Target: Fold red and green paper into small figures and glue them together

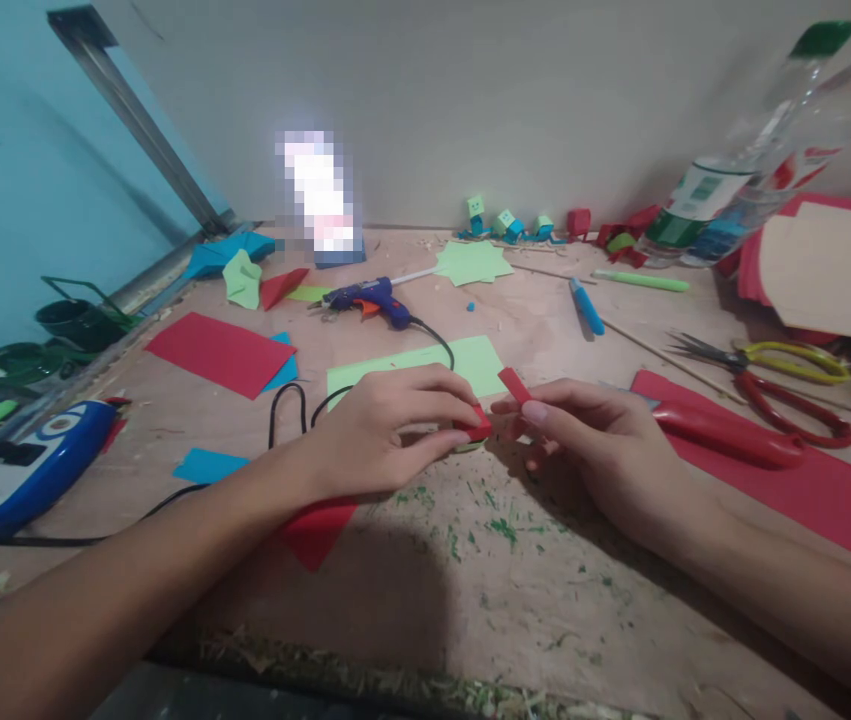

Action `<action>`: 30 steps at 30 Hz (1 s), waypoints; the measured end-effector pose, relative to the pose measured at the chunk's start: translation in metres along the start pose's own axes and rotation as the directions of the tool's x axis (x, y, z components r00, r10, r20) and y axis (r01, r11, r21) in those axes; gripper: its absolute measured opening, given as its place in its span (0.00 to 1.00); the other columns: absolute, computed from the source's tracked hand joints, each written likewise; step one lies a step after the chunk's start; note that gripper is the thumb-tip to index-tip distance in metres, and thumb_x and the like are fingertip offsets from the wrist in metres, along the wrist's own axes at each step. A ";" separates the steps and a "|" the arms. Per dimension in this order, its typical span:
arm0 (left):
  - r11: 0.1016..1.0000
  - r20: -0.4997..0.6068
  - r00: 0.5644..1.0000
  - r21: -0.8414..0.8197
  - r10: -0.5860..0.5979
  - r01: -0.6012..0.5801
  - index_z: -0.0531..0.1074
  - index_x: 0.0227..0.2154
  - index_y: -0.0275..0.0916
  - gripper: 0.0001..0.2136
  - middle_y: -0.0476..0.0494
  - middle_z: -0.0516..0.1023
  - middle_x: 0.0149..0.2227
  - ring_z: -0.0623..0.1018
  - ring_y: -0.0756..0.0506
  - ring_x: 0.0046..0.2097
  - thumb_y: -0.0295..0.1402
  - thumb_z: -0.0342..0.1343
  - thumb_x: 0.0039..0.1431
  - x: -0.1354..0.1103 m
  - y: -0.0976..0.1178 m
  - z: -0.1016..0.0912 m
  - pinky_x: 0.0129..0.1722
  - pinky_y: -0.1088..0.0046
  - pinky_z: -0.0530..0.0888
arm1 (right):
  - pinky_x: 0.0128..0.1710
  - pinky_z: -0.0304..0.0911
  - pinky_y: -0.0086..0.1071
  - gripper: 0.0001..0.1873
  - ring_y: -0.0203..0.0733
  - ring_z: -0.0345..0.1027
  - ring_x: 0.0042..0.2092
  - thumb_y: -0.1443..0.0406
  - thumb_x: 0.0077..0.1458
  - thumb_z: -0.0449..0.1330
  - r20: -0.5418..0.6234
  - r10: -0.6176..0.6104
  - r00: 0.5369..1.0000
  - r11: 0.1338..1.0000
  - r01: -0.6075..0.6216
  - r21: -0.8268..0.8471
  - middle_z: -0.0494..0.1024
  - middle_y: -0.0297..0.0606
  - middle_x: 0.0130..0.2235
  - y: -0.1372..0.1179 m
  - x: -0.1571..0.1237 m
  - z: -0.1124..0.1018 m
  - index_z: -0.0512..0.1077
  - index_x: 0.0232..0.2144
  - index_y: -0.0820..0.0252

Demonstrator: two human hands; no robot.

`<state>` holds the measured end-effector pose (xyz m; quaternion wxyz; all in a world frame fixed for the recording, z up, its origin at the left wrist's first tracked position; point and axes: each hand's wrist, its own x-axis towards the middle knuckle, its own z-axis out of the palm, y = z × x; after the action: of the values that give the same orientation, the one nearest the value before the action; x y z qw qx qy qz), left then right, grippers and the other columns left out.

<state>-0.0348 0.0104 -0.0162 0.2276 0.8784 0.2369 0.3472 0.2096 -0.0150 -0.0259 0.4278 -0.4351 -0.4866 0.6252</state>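
Note:
My left hand [387, 430] rests on the wooden table [470, 560] with its fingers curled and pinched on a small folded red paper piece [479, 428]. My right hand [597, 445] meets it from the right, fingers pinched on a narrow red paper strip [515, 385] that sticks up between the two hands. A light green sheet [470, 362] lies just behind the hands. A red paper scrap [316, 530] lies under my left wrist.
A blue glue gun [369, 298] with a black cord lies behind. Scissors with red and yellow handles [785, 385] and red sheets [830, 490] are at right, a plastic bottle [755, 170] at the far right. Red paper [219, 352] and a blue device [42, 465] lie left.

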 end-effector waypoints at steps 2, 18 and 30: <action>1.000 -0.008 1.000 0.005 0.009 -0.009 0.82 0.43 0.35 0.06 0.36 0.84 0.45 0.83 0.46 0.45 0.24 0.61 0.67 0.000 0.000 -0.001 0.46 0.71 0.79 | 0.32 0.71 0.28 0.07 0.35 0.75 0.32 0.58 0.60 0.72 -0.006 0.002 1.000 1.000 -0.002 0.023 0.85 0.37 0.35 0.002 0.001 -0.001 0.86 0.37 0.54; 0.999 -0.081 0.997 0.034 0.018 -0.016 0.80 0.46 0.35 0.07 0.35 0.85 0.46 0.83 0.43 0.47 0.27 0.63 0.67 0.002 0.004 -0.005 0.48 0.66 0.80 | 0.31 0.72 0.27 0.08 0.34 0.75 0.31 0.58 0.60 0.72 -0.040 0.010 0.999 1.000 -0.011 -0.008 0.85 0.37 0.34 0.002 0.002 0.000 0.86 0.37 0.54; 0.999 -0.107 0.994 0.053 -0.002 0.008 0.80 0.45 0.35 0.07 0.34 0.85 0.47 0.83 0.42 0.48 0.27 0.62 0.66 0.002 0.006 -0.008 0.50 0.63 0.80 | 0.31 0.72 0.29 0.07 0.34 0.74 0.30 0.58 0.60 0.72 -0.025 0.018 1.000 1.000 -0.018 0.026 0.85 0.37 0.33 0.002 0.001 0.000 0.86 0.37 0.54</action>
<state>-0.0376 0.0086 -0.0064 0.1922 0.8636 0.2602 0.3867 0.2094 -0.0141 -0.0283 0.4341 -0.4418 -0.4690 0.6296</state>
